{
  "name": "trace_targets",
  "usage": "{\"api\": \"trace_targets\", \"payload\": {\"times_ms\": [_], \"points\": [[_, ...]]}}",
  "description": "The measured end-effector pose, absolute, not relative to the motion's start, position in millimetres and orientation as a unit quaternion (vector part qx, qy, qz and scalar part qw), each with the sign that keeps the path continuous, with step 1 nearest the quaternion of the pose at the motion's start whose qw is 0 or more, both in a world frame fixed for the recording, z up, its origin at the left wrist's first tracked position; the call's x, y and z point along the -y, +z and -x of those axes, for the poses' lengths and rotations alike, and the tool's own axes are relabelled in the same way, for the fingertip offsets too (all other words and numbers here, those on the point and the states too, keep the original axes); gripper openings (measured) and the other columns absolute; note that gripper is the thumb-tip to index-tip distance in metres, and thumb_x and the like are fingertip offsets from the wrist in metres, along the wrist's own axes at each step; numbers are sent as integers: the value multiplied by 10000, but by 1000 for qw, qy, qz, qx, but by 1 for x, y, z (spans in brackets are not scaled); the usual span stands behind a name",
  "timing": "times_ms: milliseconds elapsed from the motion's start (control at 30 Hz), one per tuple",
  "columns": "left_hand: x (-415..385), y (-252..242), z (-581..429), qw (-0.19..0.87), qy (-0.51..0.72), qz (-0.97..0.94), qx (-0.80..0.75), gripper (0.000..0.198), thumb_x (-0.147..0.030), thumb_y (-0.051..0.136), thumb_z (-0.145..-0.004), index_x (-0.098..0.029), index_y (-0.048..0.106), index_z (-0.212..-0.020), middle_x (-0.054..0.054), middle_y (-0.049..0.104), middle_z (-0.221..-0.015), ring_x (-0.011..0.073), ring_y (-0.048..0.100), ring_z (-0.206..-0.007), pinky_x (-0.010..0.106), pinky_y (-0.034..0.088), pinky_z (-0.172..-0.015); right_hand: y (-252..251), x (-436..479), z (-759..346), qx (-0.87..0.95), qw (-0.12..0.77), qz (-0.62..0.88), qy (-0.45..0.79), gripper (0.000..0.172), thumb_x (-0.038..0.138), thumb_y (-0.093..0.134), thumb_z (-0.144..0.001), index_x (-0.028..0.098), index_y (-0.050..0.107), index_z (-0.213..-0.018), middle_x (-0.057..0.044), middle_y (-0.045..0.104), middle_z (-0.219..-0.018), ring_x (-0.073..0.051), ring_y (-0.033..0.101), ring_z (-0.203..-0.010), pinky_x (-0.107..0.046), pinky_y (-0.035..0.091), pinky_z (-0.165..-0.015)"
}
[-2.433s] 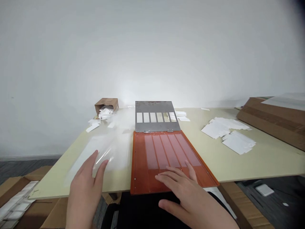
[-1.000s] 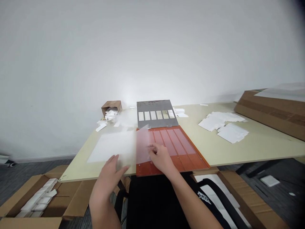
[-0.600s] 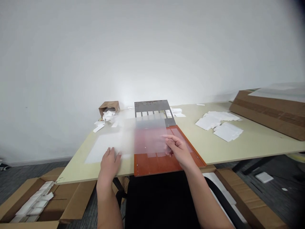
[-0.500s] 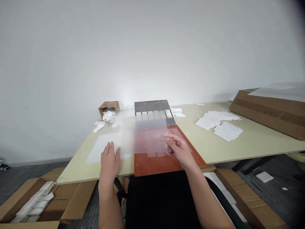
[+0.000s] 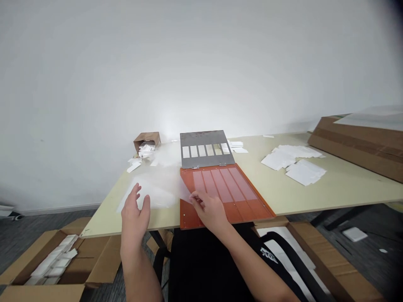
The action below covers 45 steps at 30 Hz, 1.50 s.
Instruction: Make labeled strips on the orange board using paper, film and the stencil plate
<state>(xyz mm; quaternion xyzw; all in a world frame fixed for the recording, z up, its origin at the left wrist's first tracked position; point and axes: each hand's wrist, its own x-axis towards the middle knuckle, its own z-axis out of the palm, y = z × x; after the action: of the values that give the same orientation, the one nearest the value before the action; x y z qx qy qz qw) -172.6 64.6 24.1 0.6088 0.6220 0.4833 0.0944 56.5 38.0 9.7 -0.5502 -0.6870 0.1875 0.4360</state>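
Note:
My right hand (image 5: 209, 209) pinches the corner of a thin translucent sheet (image 5: 185, 191), which blurs off to the left over the table. Fingers apart, my left hand (image 5: 136, 209) hovers at the left side of that sheet, near a white sheet (image 5: 126, 200) on the table; whether it touches either is unclear. Beneath my right hand lies an orange-red board (image 5: 233, 209) with several pale rectangular strips (image 5: 222, 184) across it. Hinged to its far edge, a grey metal plate (image 5: 204, 137) with a row of rectangular openings lies folded back.
White cut pieces (image 5: 305, 172) lie on the table (image 5: 346, 188) to the right, beside a long cardboard box (image 5: 362, 144). A small carton (image 5: 147, 137) spills white pieces at the back left. Open cardboard boxes (image 5: 102, 260) stand below the table edge.
My right hand has moved left with the translucent sheet, uncovering the pale strips and the plate's openings. My left hand has shifted slightly left, its thumb spread wider.

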Motion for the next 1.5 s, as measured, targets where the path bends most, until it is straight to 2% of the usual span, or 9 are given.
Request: {"api": "trace_targets", "payload": {"times_ms": [167,333,500,633,800,967,1133,1367,1500], "points": [[-62,27,177,93,473,-614,-625,590,-512,492,-889,-180,518,-1376,152,591,-1378,308,623,-1168,476,489,-997,5,-41,-56,640,527,527,184,206,368,507,-934,234,659,-899,-36,748,-864,-169,702,-769,-276,529,-691],[-62,24,163,137,425,-674,-589,544,-516,501,-894,-174,578,-1309,141,615,-1354,296,613,-1189,466,472,-1022,13,-41,-75,514,648,519,215,279,483,580,-896,211,638,-891,-42,730,-782,-161,688,-629,-283,544,-593],[-65,19,138,167,358,-740,-544,449,-441,491,-915,-183,614,-1261,122,648,-1306,266,604,-1204,434,459,-1044,19,-44,-87,447,717,464,267,282,472,640,-866,196,613,-916,-43,737,-835,-156,698,-673,-302,590,-658],[-62,20,125,166,338,-780,-500,353,-339,445,-943,-190,645,-1192,105,681,-1218,245,623,-1144,428,472,-1017,16,-47,-86,445,721,455,274,278,464,656,-854,194,619,-904,-27,723,-797,-140,677,-632,-290,589,-629],[-51,31,116,107,440,-759,-468,275,-333,535,-931,-224,635,-1162,59,677,-1028,207,655,-936,373,540,-848,12,-48,-84,492,685,438,312,276,455,686,-829,197,651,-922,-32,736,-810,-144,677,-611,-278,578,-588],[-43,31,93,42,471,-802,-365,326,-270,685,-852,-246,643,-1175,70,658,-1122,223,632,-1051,381,523,-931,11,-46,-77,496,662,403,391,294,468,713,-798,202,657,-911,-31,731,-813,-147,674,-619,-293,602,-591],[-38,24,72,16,465,-820,-334,345,-243,658,-877,-237,626,-1221,94,666,-1149,242,630,-1069,412,539,-915,17,-41,-78,492,656,389,419,324,465,738,-773,193,672,-937,-47,733,-837,-148,681,-658,-261,579,-583],[-30,31,69,90,467,-809,-345,365,-238,529,-955,-234,575,-1317,102,647,-1218,215,615,-1134,375,519,-981,24,-37,-83,494,637,357,472,415,527,720,-768,217,700,-1041,-48,738,-887,-172,701,-758,-324,595,-695],[-28,33,68,160,478,-791,-347,355,-198,496,-949,-232,599,-1287,93,654,-1242,208,618,-1151,360,507,-1003,20,-36,-74,509,635,363,454,396,471,728,-774,237,674,-1088,-37,718,-924,-153,680,-747,-294,574,-669]]}}
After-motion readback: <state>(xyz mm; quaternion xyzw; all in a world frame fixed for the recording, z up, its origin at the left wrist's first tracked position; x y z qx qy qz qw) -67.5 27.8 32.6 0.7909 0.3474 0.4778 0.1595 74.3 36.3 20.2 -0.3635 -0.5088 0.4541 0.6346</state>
